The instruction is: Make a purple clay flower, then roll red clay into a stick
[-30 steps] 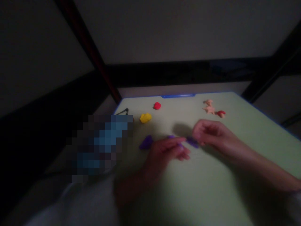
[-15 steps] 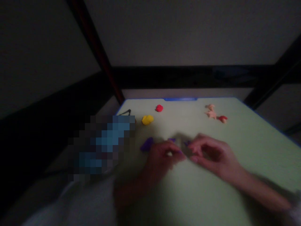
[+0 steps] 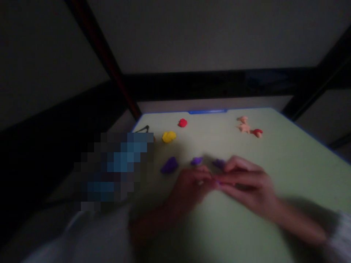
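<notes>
Pale green table (image 3: 225,230). Over it, the right hand (image 3: 253,184) and left hand (image 3: 189,186) meet, fingers pinched closed. Just beyond lie a purple lump (image 3: 169,166) and two smaller purple pieces (image 3: 196,160). Smallest, a purple bit (image 3: 218,182) is gripped between both hands' fingertips.

Behind the fingers (image 3: 241,178), three lumps (image 3: 169,166) lie across the table (image 3: 233,233).

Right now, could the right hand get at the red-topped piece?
Probably yes: the red-topped piece lies beyond the right hand with no object visible between, though that hand and the left hand meet at a purple bit.
</notes>
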